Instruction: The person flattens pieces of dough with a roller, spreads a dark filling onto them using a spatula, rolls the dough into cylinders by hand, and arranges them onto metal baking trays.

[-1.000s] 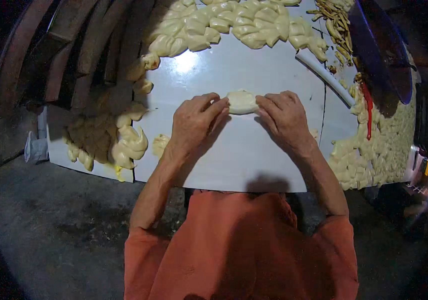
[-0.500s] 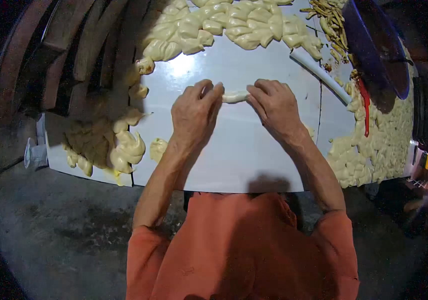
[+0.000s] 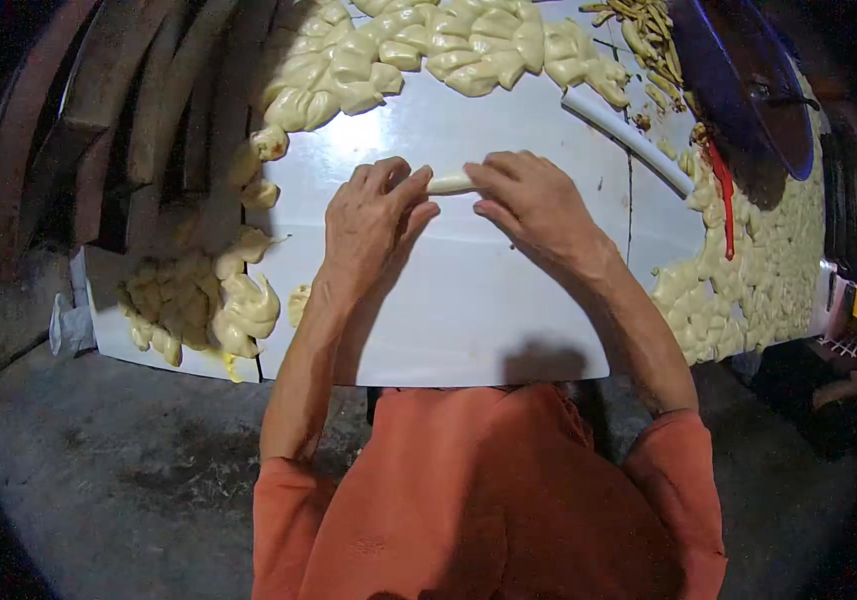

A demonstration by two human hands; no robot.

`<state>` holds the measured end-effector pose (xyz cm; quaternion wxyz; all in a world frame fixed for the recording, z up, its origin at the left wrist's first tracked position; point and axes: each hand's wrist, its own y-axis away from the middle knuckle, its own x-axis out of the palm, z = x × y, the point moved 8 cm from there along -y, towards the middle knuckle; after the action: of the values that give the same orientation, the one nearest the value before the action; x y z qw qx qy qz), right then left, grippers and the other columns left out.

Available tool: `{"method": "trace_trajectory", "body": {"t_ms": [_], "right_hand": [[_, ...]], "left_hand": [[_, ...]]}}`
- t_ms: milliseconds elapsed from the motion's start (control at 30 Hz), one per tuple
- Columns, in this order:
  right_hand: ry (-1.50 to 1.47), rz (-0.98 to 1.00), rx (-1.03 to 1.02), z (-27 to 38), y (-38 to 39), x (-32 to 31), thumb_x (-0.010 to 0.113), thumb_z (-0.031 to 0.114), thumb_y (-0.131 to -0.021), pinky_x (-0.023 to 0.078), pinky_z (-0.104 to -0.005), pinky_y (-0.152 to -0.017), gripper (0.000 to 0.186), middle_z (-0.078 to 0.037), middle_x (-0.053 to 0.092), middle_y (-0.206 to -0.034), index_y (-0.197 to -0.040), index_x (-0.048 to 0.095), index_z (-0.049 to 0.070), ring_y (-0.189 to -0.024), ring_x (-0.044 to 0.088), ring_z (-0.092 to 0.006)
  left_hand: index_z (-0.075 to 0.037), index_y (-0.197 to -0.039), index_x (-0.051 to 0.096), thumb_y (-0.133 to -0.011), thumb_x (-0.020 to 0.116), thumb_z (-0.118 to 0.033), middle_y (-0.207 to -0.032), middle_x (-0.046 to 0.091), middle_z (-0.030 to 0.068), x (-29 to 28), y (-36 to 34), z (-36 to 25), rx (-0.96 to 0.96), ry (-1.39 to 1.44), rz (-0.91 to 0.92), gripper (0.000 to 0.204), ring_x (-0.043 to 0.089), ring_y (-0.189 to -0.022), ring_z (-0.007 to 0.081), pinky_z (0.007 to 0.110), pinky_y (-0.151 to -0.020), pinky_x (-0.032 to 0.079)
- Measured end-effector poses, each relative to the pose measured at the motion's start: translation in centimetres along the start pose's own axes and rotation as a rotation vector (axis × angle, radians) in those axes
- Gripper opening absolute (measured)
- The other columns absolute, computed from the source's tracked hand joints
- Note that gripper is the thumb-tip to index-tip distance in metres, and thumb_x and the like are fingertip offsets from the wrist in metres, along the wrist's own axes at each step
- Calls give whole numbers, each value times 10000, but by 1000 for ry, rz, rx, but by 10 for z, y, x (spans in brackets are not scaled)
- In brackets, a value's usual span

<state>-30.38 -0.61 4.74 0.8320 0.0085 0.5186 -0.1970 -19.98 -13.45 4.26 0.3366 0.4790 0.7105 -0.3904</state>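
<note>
A short pale roll of dough [image 3: 450, 185] stretches between my two hands over the white tabletop [image 3: 469, 290]. My left hand [image 3: 367, 215] pinches its left end, fingers curled over it. The right end lies under the fingertips of my right hand [image 3: 539, 205], whose thumb sits a little lower, apart from the fingers. Both ends of the roll are hidden by my fingers. Beyond my hands spreads a wide band of soft, glossy dough pieces [image 3: 489, 50]. A small flat dough piece [image 3: 299, 304] lies beside my left forearm.
More dough pieces [image 3: 249, 305] gather at the left edge. On the right are many small dough pieces [image 3: 719, 310], a red tool [image 3: 724, 200], a white tube [image 3: 629, 140], a dark blue basin [image 3: 789, 120] and brownish strips [image 3: 654, 45]. Dark wooden beams [image 3: 99, 100] stand at left.
My thumbs have come lower and farther from the fingertips. Less of the roll shows between my hands. The whole view has shifted slightly.
</note>
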Motion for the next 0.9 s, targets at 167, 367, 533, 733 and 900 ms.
{"method": "trace_trajectory", "body": {"t_ms": [167,367,533,733,900], "right_hand": [[-223,153,124,-26,-16,1,640,157,-926,516,-428,-732,237,-180,666,-906,-1087,699,-8,-802,649,-338],[-279,155,186,-60,26,-56,682,217,-909,527,-374,-718,290,-155,697,-932,-1108,712,8,-797,674,-281],[-204,105,358,-68,94,-88,594,206,-933,528,-435,-816,279,-173,673,-947,-1091,683,-5,-901,670,-361],[-186,124,367,-68,136,-79,672,308,-916,512,-434,-888,422,-155,638,-1088,-1241,657,40,-1027,617,-335],[-141,153,217,-72,138,-65,721,292,-847,514,-449,-852,487,-152,607,-1042,-1252,632,37,-1001,602,-342]], "left_hand": [[-26,-1003,730,-898,721,-130,-946,711,153,-1,-19,-5,-162,132,20,148,697,-839,331,430,-789,567],[-69,-1090,743,-941,707,-195,-970,731,122,17,-32,-40,-39,311,90,199,711,-853,292,393,-769,564],[-54,-1050,744,-882,720,-146,-961,723,141,50,-41,-105,121,398,133,193,693,-872,338,424,-777,558],[-57,-1008,748,-870,747,-288,-921,690,104,69,-28,-133,173,265,262,269,666,-863,307,426,-763,543],[-49,-1171,699,-728,864,-327,-1008,686,144,80,-31,-130,165,299,373,549,666,-924,365,448,-801,542]]}}
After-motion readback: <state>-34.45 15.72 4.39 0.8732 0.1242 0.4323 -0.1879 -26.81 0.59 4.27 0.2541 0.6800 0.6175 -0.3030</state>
